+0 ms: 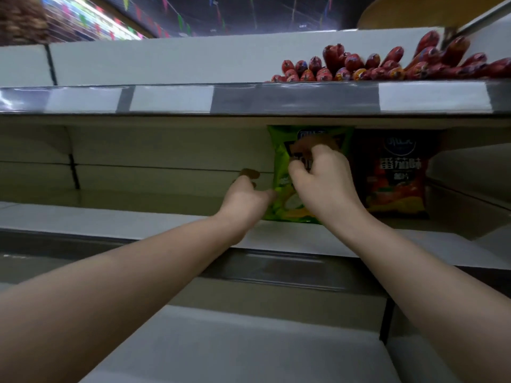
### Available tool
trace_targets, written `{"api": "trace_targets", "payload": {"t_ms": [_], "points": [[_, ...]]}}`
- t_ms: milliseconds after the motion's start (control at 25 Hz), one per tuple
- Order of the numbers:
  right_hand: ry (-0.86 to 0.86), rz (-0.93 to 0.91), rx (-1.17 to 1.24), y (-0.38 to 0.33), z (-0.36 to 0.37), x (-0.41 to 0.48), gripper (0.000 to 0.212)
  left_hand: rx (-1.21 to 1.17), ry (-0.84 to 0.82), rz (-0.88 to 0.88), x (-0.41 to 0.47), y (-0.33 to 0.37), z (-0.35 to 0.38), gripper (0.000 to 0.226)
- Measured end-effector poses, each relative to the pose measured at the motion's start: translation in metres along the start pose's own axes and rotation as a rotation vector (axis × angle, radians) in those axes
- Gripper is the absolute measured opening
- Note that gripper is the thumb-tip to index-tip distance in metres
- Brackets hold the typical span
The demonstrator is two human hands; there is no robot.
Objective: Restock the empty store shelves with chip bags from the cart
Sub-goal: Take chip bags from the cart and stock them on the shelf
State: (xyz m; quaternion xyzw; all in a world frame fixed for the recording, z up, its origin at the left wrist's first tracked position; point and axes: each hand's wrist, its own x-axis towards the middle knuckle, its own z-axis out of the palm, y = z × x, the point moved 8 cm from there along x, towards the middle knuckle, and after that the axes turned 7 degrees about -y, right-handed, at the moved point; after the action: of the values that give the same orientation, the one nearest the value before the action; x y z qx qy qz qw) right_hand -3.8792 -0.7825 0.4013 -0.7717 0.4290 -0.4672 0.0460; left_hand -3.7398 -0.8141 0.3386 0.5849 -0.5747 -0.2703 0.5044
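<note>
Bags on shelf: two, green bag, red bag. Left hand, right hand both grip green bag.

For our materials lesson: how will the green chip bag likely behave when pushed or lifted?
The green chip bag looks puffed: probably light and crushable. Upright on its bottom edge, it may tip; the left hand and right hand hold it.

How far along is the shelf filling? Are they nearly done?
Early on. Done: one red chip bag stands on the shelf. In hand: left hand and right hand hold a green chip bag upright beside it. To do: the shelf's stretch to the left shows no bags.
</note>
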Motion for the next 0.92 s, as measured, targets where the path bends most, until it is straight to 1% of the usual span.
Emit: {"api": "trace_targets", "payload": {"t_ms": [40,120,160,240,360,520,640,760,920], "points": [[-0.003,-0.029,0.035,-0.011,0.008,-0.002,0.012,0.011,0.031,0.035,-0.008,0.002,-0.010,0.049],[-0.033,-0.076,0.123,-0.031,0.028,-0.005,0.014,0.025,0.087,0.109,-0.025,0.003,-0.033,0.036],[-0.055,-0.094,0.187,-0.042,0.039,-0.007,0.012,0.024,0.119,0.134,-0.034,0.001,-0.048,0.030],[-0.076,-0.123,0.291,-0.065,0.058,-0.010,0.010,0.051,0.180,0.148,-0.051,-0.008,-0.079,0.023],[-0.121,-0.153,0.433,-0.108,0.090,-0.013,0.011,0.111,0.272,0.107,-0.082,-0.028,-0.136,0.021],[-0.210,-0.191,0.583,-0.181,0.140,-0.024,0.013,0.095,0.371,0.046,-0.129,-0.054,-0.222,0.020],[-0.285,-0.211,0.678,-0.247,0.185,-0.040,0.014,0.080,0.489,0.025,-0.173,-0.074,-0.299,0.016],[-0.363,-0.228,0.768,-0.318,0.237,-0.060,0.015,0.055,0.600,-0.012,-0.224,-0.100,-0.379,0.021],[-0.488,-0.243,0.884,-0.412,0.307,-0.095,0.019,0.056,0.731,-0.087,-0.296,-0.132,-0.476,0.021]]}}
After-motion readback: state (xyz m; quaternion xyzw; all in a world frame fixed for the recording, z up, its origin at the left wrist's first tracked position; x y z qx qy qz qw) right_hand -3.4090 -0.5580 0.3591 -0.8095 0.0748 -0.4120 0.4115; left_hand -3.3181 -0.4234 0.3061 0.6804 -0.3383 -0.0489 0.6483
